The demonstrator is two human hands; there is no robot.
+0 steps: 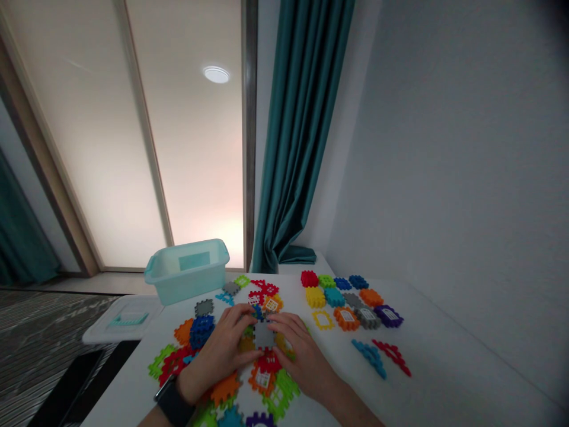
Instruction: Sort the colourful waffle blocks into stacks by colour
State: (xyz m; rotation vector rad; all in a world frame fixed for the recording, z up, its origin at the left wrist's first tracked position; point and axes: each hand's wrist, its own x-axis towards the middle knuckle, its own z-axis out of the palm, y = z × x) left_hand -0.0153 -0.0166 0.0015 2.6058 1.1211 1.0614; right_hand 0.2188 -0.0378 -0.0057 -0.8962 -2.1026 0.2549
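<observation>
A grey square interlocking tile (265,335) with notched edges is held between my two hands, low over a pile of coloured tiles. My left hand (224,341) has its thumb and fingers bent at the tile's left side; a dark watch is on that wrist. On the opposite side, my right hand (302,354) curls its fingers and thumb against the tile. Just below it are a red piece (269,360) and an orange window tile (261,379). A blue stack (202,331) lies left of my left hand. My hands cover part of the pile.
Sorted stacks of tiles, such as the yellow one (315,298), stand in rows at the right. Blue slanted pieces (370,358) and red ones (393,357) lie nearer. A teal bin (191,279) stands at the back left, its clear lid (122,319) beside it at the table edge.
</observation>
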